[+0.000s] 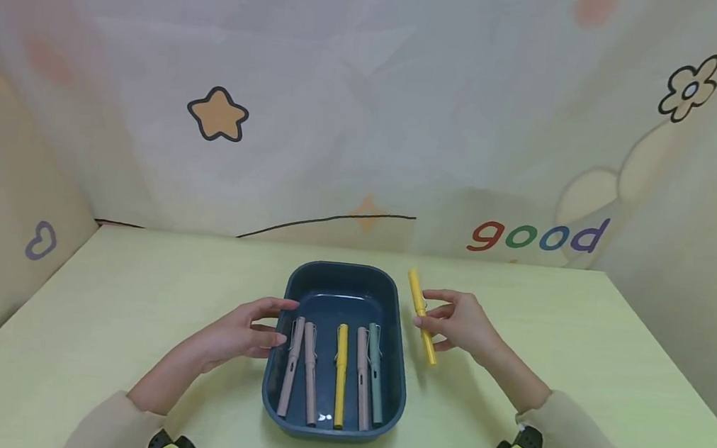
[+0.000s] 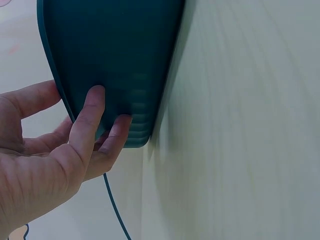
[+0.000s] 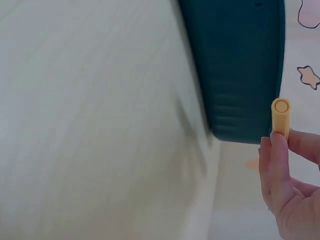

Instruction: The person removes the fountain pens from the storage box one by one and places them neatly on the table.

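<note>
Word "good" (image 1: 542, 238) in red, green, blue, purple letters on backdrop (image 1: 353, 138).

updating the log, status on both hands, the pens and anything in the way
Right hand pinching yellow pen, raised beside tray. Left hand holding tray at left. Five pens inside. Tray's right wall between held pen and those.

We count one glossy dark-blue round-cornered tray (image 1: 338, 306) at the left hand (image 1: 243, 331); just right of that hand, three slim mauve-grey pens (image 1: 310, 374), one slim green pen (image 1: 376, 375), one slim yellow pen (image 1: 341, 377); in the right hand (image 1: 460, 325), a second yellow pen (image 1: 419, 297).
</note>
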`<move>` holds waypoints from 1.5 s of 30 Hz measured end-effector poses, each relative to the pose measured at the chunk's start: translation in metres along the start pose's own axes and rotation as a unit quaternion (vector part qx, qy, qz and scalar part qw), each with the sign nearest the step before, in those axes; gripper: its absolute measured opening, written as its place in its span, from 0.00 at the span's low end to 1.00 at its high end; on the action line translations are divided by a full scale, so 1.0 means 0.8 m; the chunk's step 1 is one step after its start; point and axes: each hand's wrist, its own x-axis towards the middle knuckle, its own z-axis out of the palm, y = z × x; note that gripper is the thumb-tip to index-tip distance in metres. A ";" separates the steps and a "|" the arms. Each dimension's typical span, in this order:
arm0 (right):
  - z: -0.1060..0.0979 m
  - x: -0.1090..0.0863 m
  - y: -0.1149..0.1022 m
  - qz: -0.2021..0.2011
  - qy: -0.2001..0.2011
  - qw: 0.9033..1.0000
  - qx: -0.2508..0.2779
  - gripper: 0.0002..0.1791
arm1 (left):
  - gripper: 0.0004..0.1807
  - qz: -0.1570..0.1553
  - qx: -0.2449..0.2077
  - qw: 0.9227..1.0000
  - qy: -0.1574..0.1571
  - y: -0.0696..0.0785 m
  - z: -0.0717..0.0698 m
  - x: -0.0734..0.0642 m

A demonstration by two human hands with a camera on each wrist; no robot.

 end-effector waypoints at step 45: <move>-0.001 0.025 0.038 0.096 -0.028 0.992 -0.075 0.33 | 0.29 0.001 0.008 1.000 -0.003 0.000 0.000 0.000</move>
